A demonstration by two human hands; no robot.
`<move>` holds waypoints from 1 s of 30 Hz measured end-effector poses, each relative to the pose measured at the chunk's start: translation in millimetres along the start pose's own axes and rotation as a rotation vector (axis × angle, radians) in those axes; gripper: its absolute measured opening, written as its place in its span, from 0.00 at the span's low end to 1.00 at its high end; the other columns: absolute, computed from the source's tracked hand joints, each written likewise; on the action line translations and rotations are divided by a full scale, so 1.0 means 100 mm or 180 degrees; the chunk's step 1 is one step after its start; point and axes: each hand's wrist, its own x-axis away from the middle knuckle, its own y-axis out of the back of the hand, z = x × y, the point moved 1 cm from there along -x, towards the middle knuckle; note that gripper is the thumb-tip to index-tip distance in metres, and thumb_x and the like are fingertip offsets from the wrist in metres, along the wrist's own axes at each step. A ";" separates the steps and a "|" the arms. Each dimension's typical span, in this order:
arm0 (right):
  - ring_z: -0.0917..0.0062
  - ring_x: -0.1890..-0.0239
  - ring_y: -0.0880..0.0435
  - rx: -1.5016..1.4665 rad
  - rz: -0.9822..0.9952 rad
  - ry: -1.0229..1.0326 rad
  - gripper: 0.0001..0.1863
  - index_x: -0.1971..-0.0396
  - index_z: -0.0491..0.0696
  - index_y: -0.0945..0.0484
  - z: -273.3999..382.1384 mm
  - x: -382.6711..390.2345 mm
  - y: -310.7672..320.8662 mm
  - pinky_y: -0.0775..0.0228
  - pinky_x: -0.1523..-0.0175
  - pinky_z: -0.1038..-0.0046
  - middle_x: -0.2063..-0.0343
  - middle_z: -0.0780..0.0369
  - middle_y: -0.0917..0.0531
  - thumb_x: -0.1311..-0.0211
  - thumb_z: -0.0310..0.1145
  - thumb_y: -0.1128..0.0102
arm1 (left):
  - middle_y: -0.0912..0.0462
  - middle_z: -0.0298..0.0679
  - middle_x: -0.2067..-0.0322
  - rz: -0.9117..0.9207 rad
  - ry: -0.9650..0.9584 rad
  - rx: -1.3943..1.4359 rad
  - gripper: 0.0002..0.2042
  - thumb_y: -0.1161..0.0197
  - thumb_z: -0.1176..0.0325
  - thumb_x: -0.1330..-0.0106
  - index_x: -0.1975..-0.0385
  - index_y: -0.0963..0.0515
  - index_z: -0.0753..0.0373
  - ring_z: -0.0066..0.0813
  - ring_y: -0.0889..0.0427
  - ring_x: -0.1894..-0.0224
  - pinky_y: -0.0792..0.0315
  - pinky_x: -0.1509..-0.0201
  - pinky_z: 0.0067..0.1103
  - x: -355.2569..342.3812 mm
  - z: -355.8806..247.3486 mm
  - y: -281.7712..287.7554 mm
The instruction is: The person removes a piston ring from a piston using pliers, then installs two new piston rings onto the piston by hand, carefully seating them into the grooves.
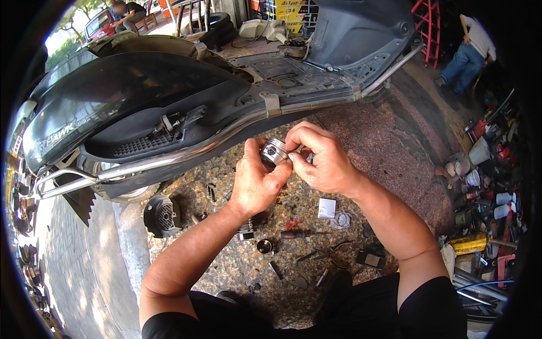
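Around the piston (276, 146), raised over the speckled ground (212, 263), the person's left hand (255, 179) closes in a firm grip. Against the piston's right edge, the right hand (323, 161) curls its fingers in; whether they pinch something small cannot be told. The step in hand seems to be close fingertip work there, and the next move likely calls for a steady left hold and a light right touch. On the near side of the piston lie a white packet (326, 208), a clear bag (340, 220) and a screwdriver (291, 234); beyond it stands a scooter (164, 82).
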 end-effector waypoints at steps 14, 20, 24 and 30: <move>0.70 0.62 0.18 -0.0050 0.0114 0.0118 0.10 0.70 0.42 0.22 0.03 0.01 0.01 0.25 0.59 0.72 0.63 0.58 0.22 0.52 0.12 0.41 | 0.25 0.36 0.71 0.0474 0.0541 0.1810 0.21 0.40 0.71 0.38 0.47 0.38 0.66 0.22 0.25 0.76 0.29 0.75 0.20 0.00 0.01 -0.01; 0.71 0.62 0.18 -0.0035 0.0093 0.0172 0.10 0.71 0.42 0.23 0.04 0.02 -0.01 0.25 0.60 0.73 0.64 0.59 0.22 0.52 0.13 0.40 | 0.22 0.39 0.66 0.0510 0.0938 0.2279 0.18 0.44 0.69 0.37 0.48 0.34 0.61 0.27 0.21 0.70 0.24 0.70 0.22 -0.01 -0.02 0.01; 0.71 0.64 0.18 -0.0033 0.0046 0.0288 0.10 0.71 0.42 0.24 0.04 0.02 -0.02 0.26 0.62 0.73 0.64 0.58 0.22 0.52 0.12 0.40 | 0.22 0.42 0.66 0.0610 0.1019 0.2636 0.15 0.44 0.70 0.40 0.53 0.33 0.64 0.29 0.20 0.72 0.17 0.67 0.26 -0.04 -0.06 0.05; 0.73 0.66 0.18 0.0054 0.0036 0.0283 0.09 0.71 0.41 0.26 0.03 0.02 -0.04 0.25 0.65 0.73 0.65 0.59 0.21 0.52 0.12 0.40 | 0.22 0.45 0.65 0.0705 0.1288 0.2587 0.14 0.46 0.72 0.41 0.55 0.33 0.66 0.32 0.18 0.69 0.16 0.66 0.29 -0.08 -0.10 0.07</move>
